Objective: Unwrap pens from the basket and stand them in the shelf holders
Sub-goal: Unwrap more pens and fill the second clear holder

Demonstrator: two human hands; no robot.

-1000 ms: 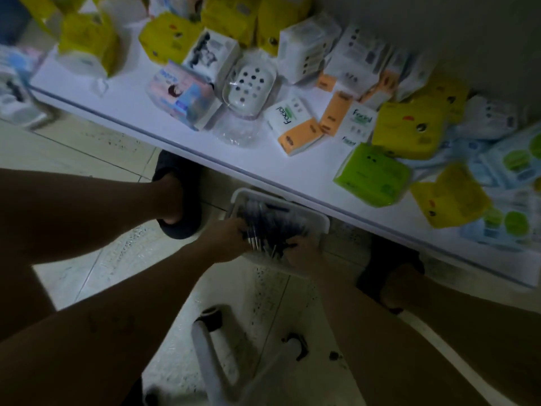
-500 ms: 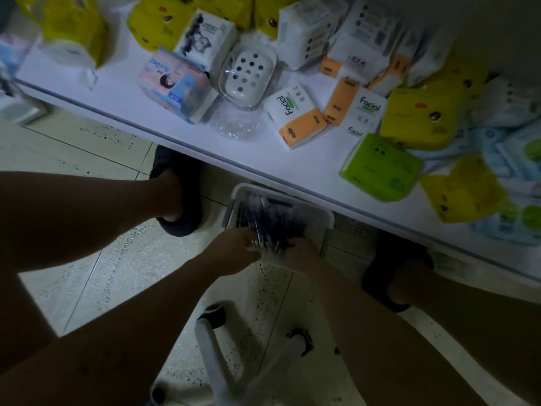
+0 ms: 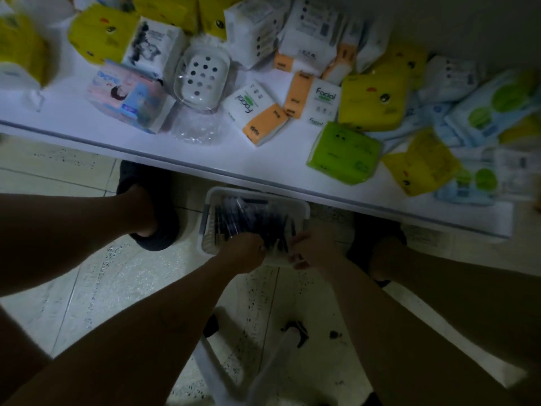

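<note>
Pens [image 3: 252, 220] still in basket [image 3: 305, 207]; left hand [image 3: 243, 252], right hand [image 3: 313, 249] still among them.

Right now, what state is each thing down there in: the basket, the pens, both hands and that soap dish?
basket, on the floor, its far rim at the edge of the shelf, holding pens.
pens, lying piled in the basket; wrapping too blurred to tell.
left hand, fingers curled at the pens; grip unclear.
right hand, at the pens beside it; grip unclear.
soap dish, on the shelf, in clear plastic wrap.
</note>
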